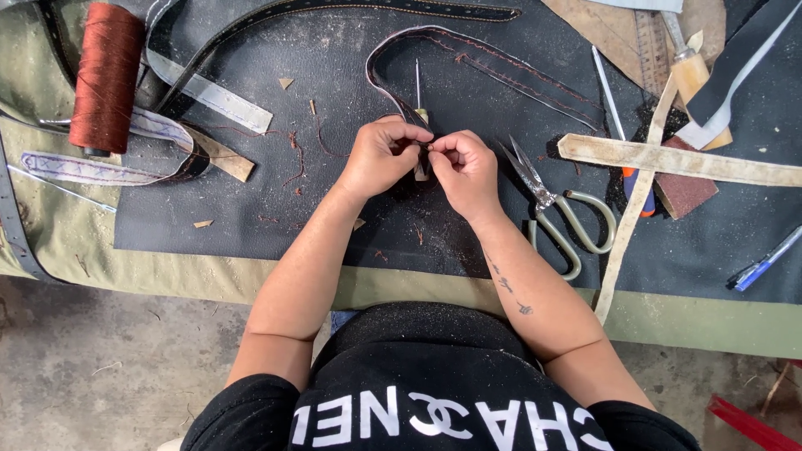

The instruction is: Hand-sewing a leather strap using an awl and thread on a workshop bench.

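Note:
My left hand [380,154] and my right hand [464,167] meet fingertip to fingertip over a black mat [334,209]. Both pinch the end of a dark leather strap [493,63] with reddish stitching, which loops away toward the back right. An awl [418,88] with a thin metal spike lies just behind my hands; its handle is mostly hidden by my fingers. What exactly sits between my fingertips is too small to tell.
Scissors [555,209] lie right of my right hand. A brown thread spool [106,75] stands at the back left, near a metal ruler [209,93]. Pale leather strips [677,159] cross at the right, beside a wooden-handled tool [693,71] and a blue pen [764,263].

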